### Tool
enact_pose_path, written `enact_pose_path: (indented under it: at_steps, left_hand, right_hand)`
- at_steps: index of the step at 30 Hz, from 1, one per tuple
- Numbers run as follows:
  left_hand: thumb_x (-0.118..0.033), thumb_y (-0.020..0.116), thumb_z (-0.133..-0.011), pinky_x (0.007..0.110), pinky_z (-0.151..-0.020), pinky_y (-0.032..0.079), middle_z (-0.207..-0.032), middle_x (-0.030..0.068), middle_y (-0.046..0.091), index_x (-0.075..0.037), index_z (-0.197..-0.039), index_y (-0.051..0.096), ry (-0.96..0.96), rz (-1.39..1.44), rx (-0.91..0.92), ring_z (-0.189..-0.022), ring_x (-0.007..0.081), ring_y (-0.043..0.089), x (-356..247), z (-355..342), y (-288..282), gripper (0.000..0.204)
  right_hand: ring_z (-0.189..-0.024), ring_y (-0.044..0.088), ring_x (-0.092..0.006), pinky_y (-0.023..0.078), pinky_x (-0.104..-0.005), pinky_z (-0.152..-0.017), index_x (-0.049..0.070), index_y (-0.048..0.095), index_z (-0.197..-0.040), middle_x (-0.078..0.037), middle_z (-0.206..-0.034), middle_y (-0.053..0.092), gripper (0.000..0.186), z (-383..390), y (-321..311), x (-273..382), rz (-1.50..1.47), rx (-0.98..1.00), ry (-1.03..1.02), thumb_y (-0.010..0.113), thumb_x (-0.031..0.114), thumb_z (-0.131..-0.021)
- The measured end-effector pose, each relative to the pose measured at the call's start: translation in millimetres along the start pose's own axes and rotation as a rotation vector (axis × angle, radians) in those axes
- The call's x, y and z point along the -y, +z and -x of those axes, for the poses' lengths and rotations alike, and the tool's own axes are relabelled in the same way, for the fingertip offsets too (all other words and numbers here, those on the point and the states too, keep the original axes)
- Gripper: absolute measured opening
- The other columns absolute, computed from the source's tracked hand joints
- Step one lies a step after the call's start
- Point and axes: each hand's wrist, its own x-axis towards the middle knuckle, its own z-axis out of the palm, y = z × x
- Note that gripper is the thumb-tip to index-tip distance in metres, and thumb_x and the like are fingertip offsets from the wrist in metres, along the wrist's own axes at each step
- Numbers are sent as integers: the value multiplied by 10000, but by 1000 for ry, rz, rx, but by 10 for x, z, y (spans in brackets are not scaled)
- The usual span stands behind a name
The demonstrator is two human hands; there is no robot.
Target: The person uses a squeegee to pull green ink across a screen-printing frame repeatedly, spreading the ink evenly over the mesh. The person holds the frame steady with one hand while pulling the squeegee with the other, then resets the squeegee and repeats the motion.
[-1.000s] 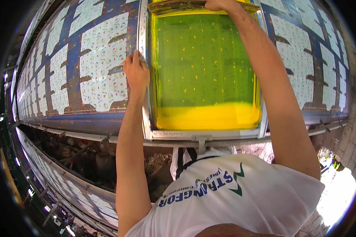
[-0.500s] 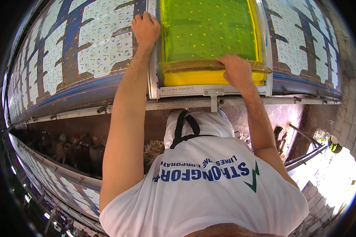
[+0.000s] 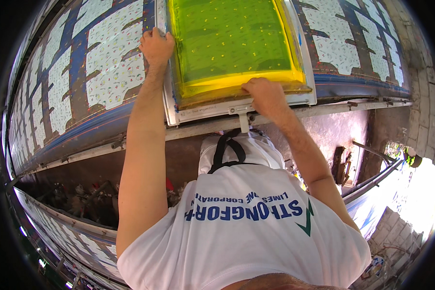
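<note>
A screen-printing frame [image 3: 168, 99] with pale metal sides lies across the long table, its mesh [image 3: 227, 38] tinted green and yellow. My left hand [image 3: 157, 47] is closed around the frame's left side. Along the near end of the mesh stretches a brownish, translucent squeegee [image 3: 210, 97]; my right hand [image 3: 267, 96] grips it right of its middle, fingers bent over the top. A band of bright yellow ink [image 3: 212, 83] lies just beyond the squeegee. Below the frame's near side hangs a metal bracket [image 3: 244, 120], close to my right wrist.
Printed white pieces with small coloured motifs lie on the table left [image 3: 113, 63] and right [image 3: 331, 38] of the frame. A metal rail [image 3: 145, 137] runs along the near table edge. Behind me on the left stands another table [image 3: 67, 224] with similar pieces.
My right hand has brought the squeegee nearer to me, past the yellow ink, which now lies on its far side. The whole view has shifted and turned slightly; my left hand stays on the frame.
</note>
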Motion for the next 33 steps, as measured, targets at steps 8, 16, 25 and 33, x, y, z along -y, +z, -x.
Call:
enact_pose_path:
  at_steps: [8, 16, 25, 33]
  left_hand:
    - [-343, 741, -960, 513, -1078, 500, -1257, 266, 742, 24, -1331, 725, 92, 98, -26, -1179, 449, 660, 651, -42, -128, 522]
    - [-280, 751, -973, 484, -1050, 519, -1247, 207, 757, 2, -1314, 749, 80, 122, 4, -1147, 413, 669, 965, 56, -386, 442]
    - [-266, 749, -991, 490, -1045, 510, -1234, 175, 765, -24, -1320, 759, 76, 118, 2, -1125, 387, 688, 1111, 218, -570, 408]
    - [-252, 758, -1014, 442, -928, 538, -1104, 138, 782, -34, -1340, 758, 65, 142, 91, -959, 308, 690, 1526, 222, -682, 392]
  right_hand:
    - [-1387, 591, -392, 481, -466, -1178, 30, 584, -1517, -211, -1483, 631, 670, 265, -24, 168, -416, 160, -156, 763, 69, -872]
    - [-1278, 651, -366, 516, -450, -1092, 13, 647, -1444, -210, -1398, 665, 532, 238, 114, -1141, -523, -410, 350, 780, 229, -977]
    - [-1154, 641, -414, 538, -498, -992, -15, 681, -1323, -230, -1198, 649, 609, 46, 433, -1215, -369, -450, 477, 850, 261, -808]
    - [-1106, 673, -380, 569, -465, -952, -15, 710, -1290, -183, -1163, 652, 619, 14, 78, -869, -460, -466, 481, 838, 254, -747]
